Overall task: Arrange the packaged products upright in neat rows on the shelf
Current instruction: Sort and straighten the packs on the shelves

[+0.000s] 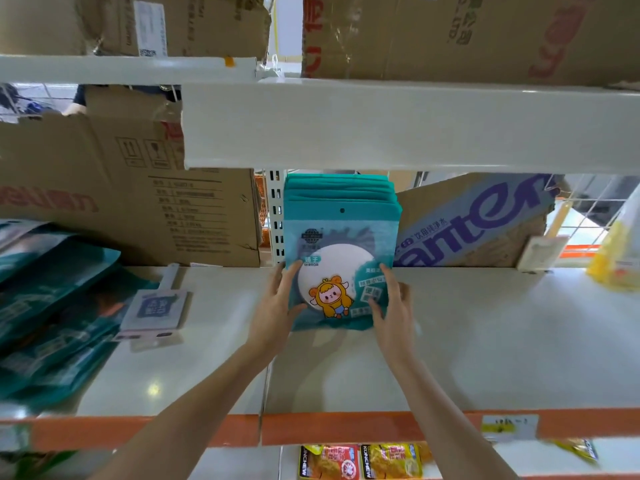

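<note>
A row of teal mirror packages (341, 216) stands upright at the back middle of the white shelf (485, 341). The front package shows a white round mirror and a yellow cartoon figure. My left hand (277, 306) grips the front package's left edge, thumb across its face. My right hand (393, 306) holds its right edge, fingers curled onto the front. Several more teal packages (52, 306) lie in a loose pile at the shelf's left end. A small pale carded package (156, 310) lies flat beside that pile.
Cardboard boxes (138, 202) stand behind on the left and a blue-printed box (478, 223) on the right. A white shelf beam (381, 126) hangs low overhead. A yellow bag (616, 251) sits at far right. Snack packets (360, 460) lie on the shelf below the orange edge.
</note>
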The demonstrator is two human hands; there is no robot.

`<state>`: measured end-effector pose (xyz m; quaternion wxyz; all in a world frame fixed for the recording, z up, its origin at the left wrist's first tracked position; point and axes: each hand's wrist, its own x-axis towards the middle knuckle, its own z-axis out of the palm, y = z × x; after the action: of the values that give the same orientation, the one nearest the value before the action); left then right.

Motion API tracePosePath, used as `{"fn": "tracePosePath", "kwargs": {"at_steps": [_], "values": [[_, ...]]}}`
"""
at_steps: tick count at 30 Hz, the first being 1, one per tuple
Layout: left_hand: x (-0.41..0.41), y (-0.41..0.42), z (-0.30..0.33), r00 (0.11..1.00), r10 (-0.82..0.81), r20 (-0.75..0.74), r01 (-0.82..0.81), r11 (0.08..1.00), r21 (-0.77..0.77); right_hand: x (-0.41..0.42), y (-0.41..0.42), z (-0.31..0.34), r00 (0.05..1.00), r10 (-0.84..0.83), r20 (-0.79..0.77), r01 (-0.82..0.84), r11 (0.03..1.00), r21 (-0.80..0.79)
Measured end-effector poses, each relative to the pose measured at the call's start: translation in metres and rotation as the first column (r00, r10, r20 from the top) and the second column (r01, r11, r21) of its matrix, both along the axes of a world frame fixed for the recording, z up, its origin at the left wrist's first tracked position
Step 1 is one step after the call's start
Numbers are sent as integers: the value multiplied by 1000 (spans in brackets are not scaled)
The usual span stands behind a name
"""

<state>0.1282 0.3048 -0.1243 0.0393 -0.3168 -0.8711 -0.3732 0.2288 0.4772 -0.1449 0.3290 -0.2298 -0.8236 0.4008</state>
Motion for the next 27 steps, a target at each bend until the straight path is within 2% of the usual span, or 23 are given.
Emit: {"fn": "tracePosePath", "kwargs": {"at_steps": [7,11,16,20,27], "values": [[0,2,6,998,-4,57,3,1000,20,1,1,-3,992,-18,124,8,997,77],[0,1,-1,999,24,-32,-26,998,-56,0,0,-6,995,-42,87,31,992,124],[3,-2,-6,992,71,-105,-84,988,-132,-3,-3,-7,987,-146,65,124,955,268],[3,-4,-6,991,68,-111,-86,982,-167,-4,-7,-9,987,-161,18,140,903,405],[4,-16,-10,986,34,-164,-66,979,-191,-2,-18,-4,993,-108,-51,119,859,498]]}}
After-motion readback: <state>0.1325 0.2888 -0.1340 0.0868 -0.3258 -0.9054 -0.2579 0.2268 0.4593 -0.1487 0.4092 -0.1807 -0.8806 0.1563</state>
